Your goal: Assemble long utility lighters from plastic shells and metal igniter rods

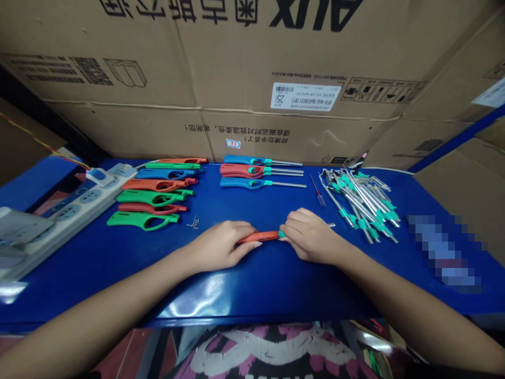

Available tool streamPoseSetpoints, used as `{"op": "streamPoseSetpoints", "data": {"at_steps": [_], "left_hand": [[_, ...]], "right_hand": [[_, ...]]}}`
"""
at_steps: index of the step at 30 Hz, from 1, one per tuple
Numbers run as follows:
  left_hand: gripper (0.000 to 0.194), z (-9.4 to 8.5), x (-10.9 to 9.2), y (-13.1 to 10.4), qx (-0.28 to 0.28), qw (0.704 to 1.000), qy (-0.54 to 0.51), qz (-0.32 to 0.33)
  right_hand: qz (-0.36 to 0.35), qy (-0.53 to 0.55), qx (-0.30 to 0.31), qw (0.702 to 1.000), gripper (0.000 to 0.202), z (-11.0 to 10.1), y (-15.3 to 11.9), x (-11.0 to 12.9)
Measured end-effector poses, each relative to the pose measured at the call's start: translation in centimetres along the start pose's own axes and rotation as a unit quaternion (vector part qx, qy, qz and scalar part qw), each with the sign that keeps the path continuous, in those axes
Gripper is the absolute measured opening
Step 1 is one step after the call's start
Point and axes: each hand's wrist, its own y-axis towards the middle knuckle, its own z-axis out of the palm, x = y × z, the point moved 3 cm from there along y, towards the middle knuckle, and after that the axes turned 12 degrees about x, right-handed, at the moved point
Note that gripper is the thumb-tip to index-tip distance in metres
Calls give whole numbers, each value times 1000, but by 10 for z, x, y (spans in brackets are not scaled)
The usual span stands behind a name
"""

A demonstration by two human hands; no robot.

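Note:
An orange gas lighter [266, 236] with a teal collar lies across both hands, just above the front part of the blue table. My left hand [225, 245] is closed around its handle end. Around the teal collar and the start of the metal tube, my right hand [310, 236] is closed; the tube's tip shows past the fingers. Most of the handle and tube is hidden by the hands. Left of my left hand is a small heap of screws [193, 223]. Beyond my right hand lies a small screwdriver [319, 191] with a purple handle.
Handle shells in green, orange and blue [152, 196] lie in a column at left. Three lighters with tubes [246, 182] rest at back centre. A pile of metal tubes with teal parts [361, 202] lies right. A power strip [84, 202] runs along the left; cardboard [158, 131] walls the back.

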Motion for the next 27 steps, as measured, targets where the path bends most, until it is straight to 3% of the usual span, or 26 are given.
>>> {"op": "streamPoseSetpoints", "data": {"at_steps": [7, 14, 18, 20, 23, 27], "left_hand": [[37, 6, -1, 0, 2, 990, 132, -50], [45, 7, -3, 3, -31, 983, 163, -73], [40, 7, 2, 2, -39, 985, 153, -71], [36, 8, 3, 1, -45, 987, 138, -72], [33, 9, 2, -1, -52, 989, 115, -72], [33, 12, 0, -4, -56, 991, 92, -84]], "right_hand": [[22, 25, 38, 999, 28, -1, 3, -3], [134, 56, 107, 984, 19, -8, -6, -26], [153, 116, 111, 975, 23, -18, -19, -44], [212, 129, 86, 965, 29, -21, -26, -56], [367, 52, 45, 928, 26, -18, -37, -77], [425, 45, 64, 902, 27, -5, -44, -91]]}}
